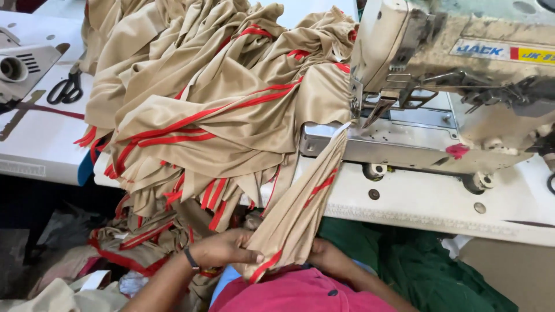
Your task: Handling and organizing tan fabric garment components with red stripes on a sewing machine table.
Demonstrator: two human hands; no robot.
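Bottom centre: left hand [222, 249] is gripping the lower end of a tan fabric strip with red trim [300, 214], fingers [250, 257] clamped on it. Right hand [329, 257] is lying behind the same strip, touching it; its fingers are hidden, cannot tell their state. The strip is running up to the needle area of the sewing machine [439, 75], right of frame. A fabric pile [208, 110] is covering the table [439, 202], centre-left. Scissors [66, 89] are lying upper left.

White sewing table [439, 211]: bears sewing machine [457, 86], heaped tan red-striped fabric [214, 110], black scissors [66, 89].
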